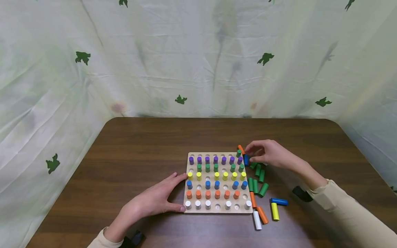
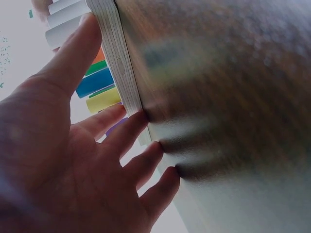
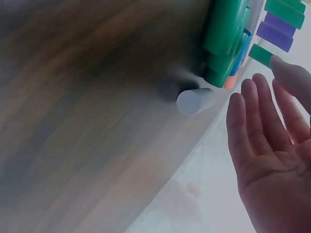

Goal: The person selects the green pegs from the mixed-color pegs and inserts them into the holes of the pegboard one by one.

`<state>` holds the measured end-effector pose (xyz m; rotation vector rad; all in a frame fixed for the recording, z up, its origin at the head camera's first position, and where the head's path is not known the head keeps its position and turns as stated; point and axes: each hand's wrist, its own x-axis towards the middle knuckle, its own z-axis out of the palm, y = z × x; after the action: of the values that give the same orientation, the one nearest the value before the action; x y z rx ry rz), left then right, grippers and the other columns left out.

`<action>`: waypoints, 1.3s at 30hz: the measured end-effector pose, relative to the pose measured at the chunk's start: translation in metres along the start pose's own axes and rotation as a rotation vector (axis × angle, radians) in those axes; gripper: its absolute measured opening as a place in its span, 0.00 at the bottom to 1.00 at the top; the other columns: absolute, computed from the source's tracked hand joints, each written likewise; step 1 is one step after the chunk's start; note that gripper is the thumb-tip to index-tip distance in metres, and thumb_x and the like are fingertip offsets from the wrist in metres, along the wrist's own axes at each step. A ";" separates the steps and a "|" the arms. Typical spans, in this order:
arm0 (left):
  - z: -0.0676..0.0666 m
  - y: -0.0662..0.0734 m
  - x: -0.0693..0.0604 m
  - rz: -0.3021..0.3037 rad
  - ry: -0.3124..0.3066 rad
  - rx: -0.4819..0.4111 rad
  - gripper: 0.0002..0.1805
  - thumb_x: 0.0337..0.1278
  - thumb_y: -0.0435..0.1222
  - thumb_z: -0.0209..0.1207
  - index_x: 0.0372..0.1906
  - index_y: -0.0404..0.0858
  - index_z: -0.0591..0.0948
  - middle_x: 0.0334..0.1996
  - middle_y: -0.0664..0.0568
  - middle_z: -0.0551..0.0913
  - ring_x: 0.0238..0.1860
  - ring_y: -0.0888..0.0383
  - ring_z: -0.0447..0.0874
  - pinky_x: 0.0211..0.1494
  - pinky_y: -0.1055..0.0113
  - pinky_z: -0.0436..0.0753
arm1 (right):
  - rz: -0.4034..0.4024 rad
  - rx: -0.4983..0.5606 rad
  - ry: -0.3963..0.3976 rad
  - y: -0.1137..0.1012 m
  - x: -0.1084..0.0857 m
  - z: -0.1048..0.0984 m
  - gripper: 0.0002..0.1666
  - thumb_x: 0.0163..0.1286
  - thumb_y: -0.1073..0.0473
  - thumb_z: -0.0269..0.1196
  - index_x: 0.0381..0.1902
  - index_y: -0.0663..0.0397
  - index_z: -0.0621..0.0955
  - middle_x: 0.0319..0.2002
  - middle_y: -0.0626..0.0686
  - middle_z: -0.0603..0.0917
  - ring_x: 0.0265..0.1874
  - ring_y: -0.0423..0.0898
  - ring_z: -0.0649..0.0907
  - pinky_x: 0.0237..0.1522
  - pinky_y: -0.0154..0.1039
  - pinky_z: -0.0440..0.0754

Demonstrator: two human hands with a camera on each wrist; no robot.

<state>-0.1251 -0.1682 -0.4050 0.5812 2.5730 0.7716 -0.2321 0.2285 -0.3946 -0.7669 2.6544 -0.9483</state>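
Observation:
A wooden pegboard [image 1: 212, 212] holds rows of purple, green, yellow, blue, orange and white pegs. Along its left edge lies my left hand [image 1: 155, 198], thumb at the near corner and fingers spread; the left wrist view shows the fingertips against the board's side [image 2: 114, 53]. Beside the far right corner, my right hand [image 1: 270, 153] hovers with bent fingers and nothing visible in them. One green peg [image 1: 238, 153] stands in the farthest row; in the right wrist view the thumb tip appears close to a green peg [image 3: 261, 55], contact unclear.
Loose green pegs [image 1: 258, 170] lie right of the board, with orange pegs [image 1: 262, 215], a white peg [image 1: 257, 220], a blue peg [image 1: 279, 202] and a yellow peg [image 1: 275, 211] nearer. Another blue peg [image 1: 246, 159] touches the far right edge. A patterned curtain [image 1: 198, 69] hangs behind the table.

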 end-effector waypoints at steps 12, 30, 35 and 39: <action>-0.001 -0.001 -0.001 0.024 0.010 0.002 0.52 0.45 0.57 0.72 0.75 0.45 0.62 0.74 0.39 0.58 0.75 0.42 0.52 0.68 0.42 0.63 | -0.017 -0.044 -0.015 0.007 -0.016 0.008 0.15 0.63 0.64 0.70 0.47 0.47 0.84 0.42 0.44 0.85 0.41 0.45 0.81 0.47 0.45 0.82; 0.000 0.000 0.000 0.006 0.002 0.024 0.52 0.45 0.58 0.71 0.75 0.46 0.62 0.74 0.41 0.58 0.75 0.45 0.52 0.69 0.45 0.63 | -0.045 -0.091 -0.043 0.006 -0.014 0.014 0.13 0.60 0.67 0.71 0.42 0.47 0.85 0.39 0.43 0.85 0.37 0.42 0.81 0.43 0.42 0.82; 0.000 -0.001 0.000 -0.011 -0.003 0.022 0.52 0.45 0.58 0.71 0.75 0.47 0.62 0.74 0.42 0.58 0.75 0.45 0.51 0.69 0.44 0.63 | -0.062 -0.090 -0.046 0.007 -0.014 0.014 0.13 0.61 0.67 0.70 0.42 0.46 0.85 0.38 0.42 0.85 0.36 0.42 0.80 0.41 0.41 0.81; 0.000 -0.001 0.000 -0.014 -0.005 0.020 0.52 0.45 0.58 0.71 0.75 0.47 0.62 0.75 0.41 0.57 0.75 0.45 0.51 0.69 0.44 0.63 | -0.081 -0.095 -0.044 0.009 -0.015 0.015 0.13 0.62 0.66 0.70 0.43 0.45 0.85 0.39 0.42 0.85 0.37 0.41 0.80 0.42 0.42 0.81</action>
<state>-0.1253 -0.1684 -0.4054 0.5704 2.5803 0.7400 -0.2180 0.2343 -0.4110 -0.9120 2.6641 -0.8198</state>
